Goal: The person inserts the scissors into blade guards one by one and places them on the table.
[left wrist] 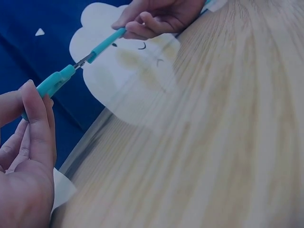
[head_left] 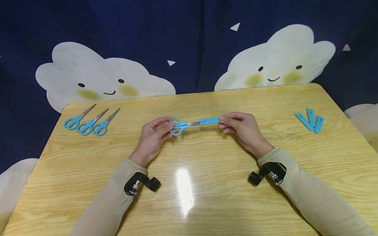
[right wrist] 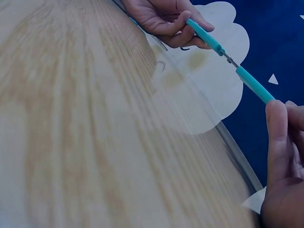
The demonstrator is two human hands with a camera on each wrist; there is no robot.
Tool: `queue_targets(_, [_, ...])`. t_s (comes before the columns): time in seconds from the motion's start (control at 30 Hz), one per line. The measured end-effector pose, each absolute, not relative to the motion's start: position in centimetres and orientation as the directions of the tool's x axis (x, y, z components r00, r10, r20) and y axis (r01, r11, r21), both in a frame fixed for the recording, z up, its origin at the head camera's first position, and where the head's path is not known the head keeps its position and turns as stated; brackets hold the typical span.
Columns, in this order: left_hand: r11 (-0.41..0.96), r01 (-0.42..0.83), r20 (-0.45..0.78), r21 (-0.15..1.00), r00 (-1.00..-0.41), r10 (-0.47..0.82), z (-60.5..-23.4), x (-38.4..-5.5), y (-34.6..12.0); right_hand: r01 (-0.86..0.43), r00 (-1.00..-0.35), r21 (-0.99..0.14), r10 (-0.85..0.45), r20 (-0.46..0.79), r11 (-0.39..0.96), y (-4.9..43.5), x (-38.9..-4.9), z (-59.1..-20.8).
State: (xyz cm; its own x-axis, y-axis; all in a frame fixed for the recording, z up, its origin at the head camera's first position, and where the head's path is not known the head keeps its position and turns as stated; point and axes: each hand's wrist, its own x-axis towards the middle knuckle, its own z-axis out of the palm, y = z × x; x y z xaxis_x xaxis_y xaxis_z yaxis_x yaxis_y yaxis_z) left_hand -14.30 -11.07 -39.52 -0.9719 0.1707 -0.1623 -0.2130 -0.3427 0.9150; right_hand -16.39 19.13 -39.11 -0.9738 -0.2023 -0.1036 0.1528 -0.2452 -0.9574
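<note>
One pair of scissors (head_left: 186, 125) is above the tabletop (head_left: 212, 203), left hand (head_left: 154, 136) pinching its handle (head_left: 181, 126), right hand (head_left: 244, 131) pinching the cover (head_left: 209, 121) seemingly part-way over its blades (head_left: 194, 124); sheathing or unsheathing probably calls for a straight slide.

Light-blue-handled scissors (head_left: 184, 125) with looped grips: handles look smooth plastic, blades (head_left: 194, 124) bare grey metal. Narrow light-blue blade sheath (head_left: 210, 121): smooth plastic too. Broad yellow-brown tabletop (head_left: 218, 160): wood-grained, glossy; from where I stand, white glare on it. Dark-blue cloud-print backdrop (head_left: 189, 32): matt cloth, softly creased. Beige long sleeves (head_left: 100, 203): matt fabric, faintly wrinkled.
</note>
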Motion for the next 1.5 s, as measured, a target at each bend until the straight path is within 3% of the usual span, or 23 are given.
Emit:
queue_targets(1.17, [-0.324,-0.207,-0.128,0.923,-0.96,0.249,-40.1,-13.5,-9.8,0.201,-0.963,-0.933,-0.234,-0.133,-0.298,19.5,-15.6,-39.6])
queue_targets(1.5, [-0.275,-0.242,-0.187,0.931,-0.959,0.212,-39.8,-13.6,-9.9,0.213,-0.962,-0.919,-0.238,-0.137,-0.332,19.5,-15.7,-39.3])
